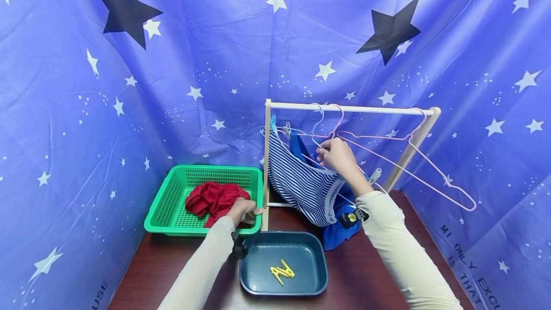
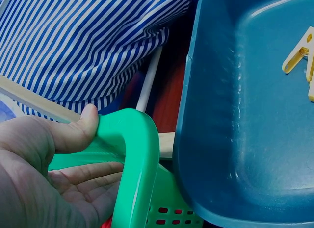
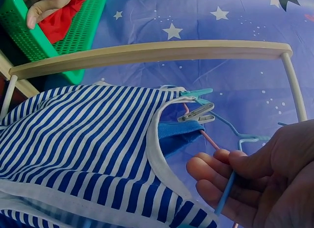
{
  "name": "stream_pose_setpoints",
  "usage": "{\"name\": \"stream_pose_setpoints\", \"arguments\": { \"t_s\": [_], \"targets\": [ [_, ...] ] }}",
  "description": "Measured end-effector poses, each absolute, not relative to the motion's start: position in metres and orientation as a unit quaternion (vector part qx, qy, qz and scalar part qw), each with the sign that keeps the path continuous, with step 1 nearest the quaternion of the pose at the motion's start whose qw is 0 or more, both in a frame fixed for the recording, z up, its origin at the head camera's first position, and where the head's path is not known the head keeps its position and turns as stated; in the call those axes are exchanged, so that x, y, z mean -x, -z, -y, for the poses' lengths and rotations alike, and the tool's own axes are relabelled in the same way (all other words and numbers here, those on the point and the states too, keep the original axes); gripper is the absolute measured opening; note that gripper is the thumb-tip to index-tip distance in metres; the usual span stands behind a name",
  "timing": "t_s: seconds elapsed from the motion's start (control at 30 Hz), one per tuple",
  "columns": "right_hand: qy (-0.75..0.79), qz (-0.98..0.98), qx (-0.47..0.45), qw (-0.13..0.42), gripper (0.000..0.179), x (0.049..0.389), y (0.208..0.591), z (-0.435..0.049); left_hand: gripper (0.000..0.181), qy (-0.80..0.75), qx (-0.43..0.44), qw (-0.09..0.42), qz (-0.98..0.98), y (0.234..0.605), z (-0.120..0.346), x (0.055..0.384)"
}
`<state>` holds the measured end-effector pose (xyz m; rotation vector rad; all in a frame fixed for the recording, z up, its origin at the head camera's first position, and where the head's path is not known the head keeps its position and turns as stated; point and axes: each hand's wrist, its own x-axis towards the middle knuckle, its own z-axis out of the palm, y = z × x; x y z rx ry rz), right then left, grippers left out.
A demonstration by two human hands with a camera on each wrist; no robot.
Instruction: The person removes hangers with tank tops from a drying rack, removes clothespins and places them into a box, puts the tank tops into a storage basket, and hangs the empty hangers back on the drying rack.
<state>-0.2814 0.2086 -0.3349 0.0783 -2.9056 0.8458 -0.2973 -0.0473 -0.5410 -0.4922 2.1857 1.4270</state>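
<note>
My right hand point(image 1: 337, 157) pinches a light-blue hanger point(image 3: 226, 192) between thumb and fingers, just below its hook. On this hanger hangs a blue-and-white striped sleeveless top point(image 1: 299, 181), with a light-blue clothespin point(image 3: 198, 92) at one shoulder. Behind it is a blue garment point(image 1: 340, 236) with a grey clothespin point(image 3: 197, 114) near its top. At the green basket point(image 1: 189, 230), my left hand point(image 1: 243, 210) grips the right rim, thumb outside and fingers inside. A crumpled red garment point(image 1: 215, 197) lies in the basket, partly behind that hand.
The hangers hang from a small rack's white bar point(image 1: 370, 109). A bare pink hanger point(image 1: 404, 166) sticks out at its right end. In front stands a dark blue tray point(image 1: 254, 264) holding yellow clothespins point(image 1: 281, 271). A starry curtain point(image 1: 241, 61) encloses the brown table point(image 1: 157, 271).
</note>
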Motion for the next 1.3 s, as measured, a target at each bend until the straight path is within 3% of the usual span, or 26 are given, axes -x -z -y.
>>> {"name": "stream_pose_setpoints", "arguments": {
  "t_s": [0.33, 0.7, 1.3],
  "targets": [
    [-0.292, 0.952, -0.020, 0.093, 0.022, 0.282, 0.339, -0.210, 0.036, -0.525, 0.177, 0.237, -0.798, 0.541, 0.047, 0.295],
    [-0.329, 0.935, -0.001, 0.133, 0.021, 0.282, 0.346, -0.209, 0.023, -0.532, 0.178, 0.221, -0.798, 0.540, 0.048, 0.293],
    [-0.355, 0.920, 0.004, 0.164, 0.022, 0.275, 0.345, -0.208, 0.032, -0.530, 0.178, 0.229, -0.797, 0.540, 0.047, 0.295]
  ]
}}
